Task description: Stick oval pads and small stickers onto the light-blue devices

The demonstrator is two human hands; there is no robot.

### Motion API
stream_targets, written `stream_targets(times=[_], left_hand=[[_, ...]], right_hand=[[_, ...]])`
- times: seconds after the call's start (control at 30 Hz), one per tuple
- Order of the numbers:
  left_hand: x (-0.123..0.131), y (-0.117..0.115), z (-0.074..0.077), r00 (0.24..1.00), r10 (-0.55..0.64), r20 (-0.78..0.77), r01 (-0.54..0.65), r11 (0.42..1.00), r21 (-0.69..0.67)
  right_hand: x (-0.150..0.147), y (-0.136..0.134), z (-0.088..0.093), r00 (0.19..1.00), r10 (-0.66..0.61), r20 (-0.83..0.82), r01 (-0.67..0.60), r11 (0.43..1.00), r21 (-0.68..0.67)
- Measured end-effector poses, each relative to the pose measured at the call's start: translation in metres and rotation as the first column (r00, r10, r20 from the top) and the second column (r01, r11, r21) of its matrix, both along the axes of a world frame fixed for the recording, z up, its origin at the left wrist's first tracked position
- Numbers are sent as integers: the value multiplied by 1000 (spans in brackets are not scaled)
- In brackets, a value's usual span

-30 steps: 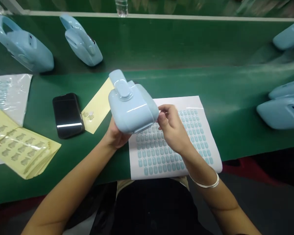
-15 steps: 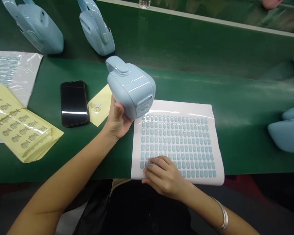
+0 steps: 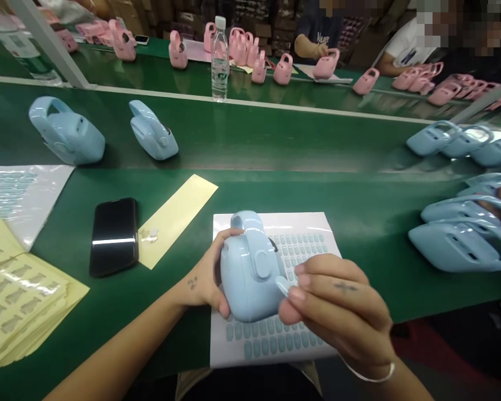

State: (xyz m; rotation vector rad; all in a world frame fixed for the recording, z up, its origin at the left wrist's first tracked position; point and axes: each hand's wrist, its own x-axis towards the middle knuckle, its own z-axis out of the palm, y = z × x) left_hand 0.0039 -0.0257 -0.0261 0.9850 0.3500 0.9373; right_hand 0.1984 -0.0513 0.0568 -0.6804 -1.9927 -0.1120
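My left hand (image 3: 206, 275) is wrapped round a glossy light blue plastic device (image 3: 246, 278) with a carry handle, held tilted above the table. Between the thumb and fingertips of my right hand (image 3: 344, 306) is a small pale blue oval sticker (image 3: 283, 285), close to the device's right side. I cannot tell whether the sticker touches the device. Beneath both hands lies a white sheet (image 3: 271, 221) with rows of similar oval stickers, partly hidden by the device and my right hand.
Left of the sheet are a black phone (image 3: 114, 236), a yellow label strip (image 3: 186, 203) and stacked yellow labels (image 3: 29, 306). More blue devices (image 3: 459, 245) stand right and at the back left. A water bottle (image 3: 220, 67) stands beyond; people handle pink devices (image 3: 325, 65) across the table.
My right hand has risen from the sticker sheet to the device, now with a sticker in its fingertips. The device is lower and turned. The view has tilted up.
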Motion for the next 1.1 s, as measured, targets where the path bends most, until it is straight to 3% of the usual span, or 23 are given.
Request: stream_targets(times=[0.23, 0.4, 0.67, 0.97, 1.1], left_hand=[[-8, -2, -13, 986, -8, -167, 14, 999, 36], [-9, -2, -18, 982, 10, -187, -9, 1000, 8], [-7, -4, -21, 981, 41, -191, -47, 999, -26], [-17, -4, -26, 951, 102, -293, -93, 995, 42], [-15, -5, -31, 954, 111, -277, -108, 994, 25]], right_hand=[[-11, 10, -18, 999, -40, 3, 40, 991, 124], [-10, 17, -23, 1000, -16, -2, 16, 975, 220], [-4, 22, -17, 991, 35, 127, -60, 978, 201], [-11, 25, -21, 997, 72, -5, -70, 980, 188], [-9, 31, -23, 990, 133, -38, -128, 985, 114]])
